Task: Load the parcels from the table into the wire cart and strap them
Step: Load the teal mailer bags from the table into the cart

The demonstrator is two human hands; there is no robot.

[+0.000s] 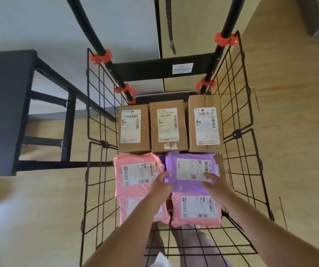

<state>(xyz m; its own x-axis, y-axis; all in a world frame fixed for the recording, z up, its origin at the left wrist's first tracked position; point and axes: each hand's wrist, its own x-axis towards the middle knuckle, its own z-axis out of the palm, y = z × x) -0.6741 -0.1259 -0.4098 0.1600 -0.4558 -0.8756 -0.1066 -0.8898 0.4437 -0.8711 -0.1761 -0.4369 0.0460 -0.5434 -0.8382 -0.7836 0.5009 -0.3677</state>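
Parcels are all down inside the wire cart (pixel 100 132), packed pretty tight. Far row is three brown cardboard boxes side by side: left box (pixel 133 128), middle box (pixel 168 126), right box (pixel 205 124), each with a white shipping label facing up. Closer to me are the soft mailers: a pink mailer (pixel 137 174) on the left, and a purple mailer (pixel 189 172) on the right that sits on top of another pink mailer (pixel 197 211).

Both my hands are on that purple one. My left hand (pixel 161 186) is at its left edge, thumb up on top, fingers out of sight so can't tell how tightly I'm gripping. My right hand (pixel 215 184) lies flat and open over its label, fingers spread, not wrapped around anything.

Black table (pixel 4 105) stands just left of the cart. A dark strap (pixel 170 26) hangs down behind the cart's handle posts.
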